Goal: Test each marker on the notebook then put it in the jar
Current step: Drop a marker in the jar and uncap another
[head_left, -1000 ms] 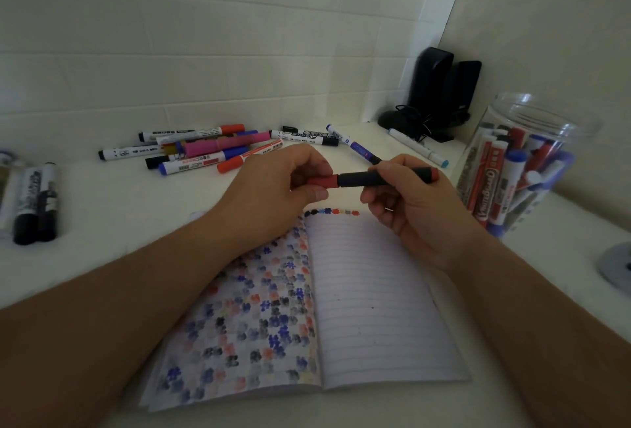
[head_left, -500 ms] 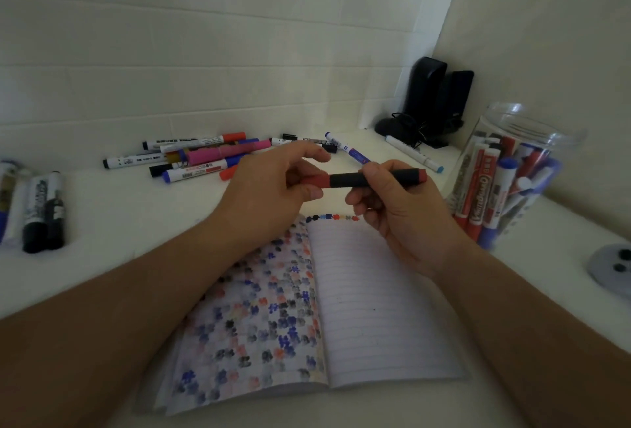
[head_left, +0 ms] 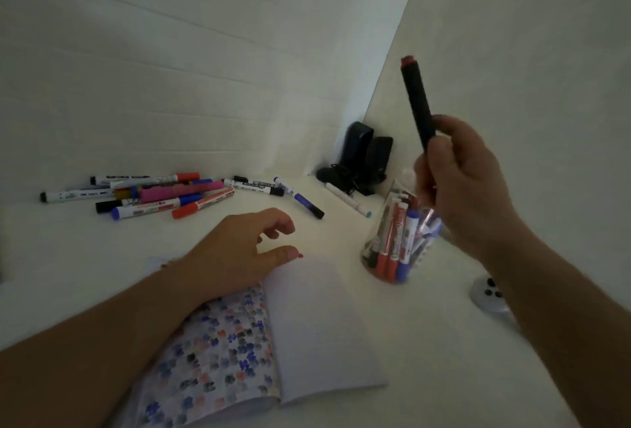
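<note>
Right hand: your right hand is raised above the jar; its grip is closed round the lower end of the dark marker
Dark marker: near upright, tilted slightly left; red end on top; high over the jar mouth, not touching it
Jar: the clear jar stands on the bench just right of the notebook; partly hidden behind your right hand; holds red, blue and black markers standing on end
Left hand: your left hand rests at the top edge of the notebook; fingers loosely curled, holding nothing; a small red tip shows at the thumb, cannot tell what it is
Notebook: the notebook lies open; left page covered with coloured blotches; right page nearly blank
Loose markers: a pile of markers lies on the bench by the back wall, well apart from the jar; a blue-ended marker lies apart to its right
Corner: dark speakers stand in the corner behind the jar
</note>
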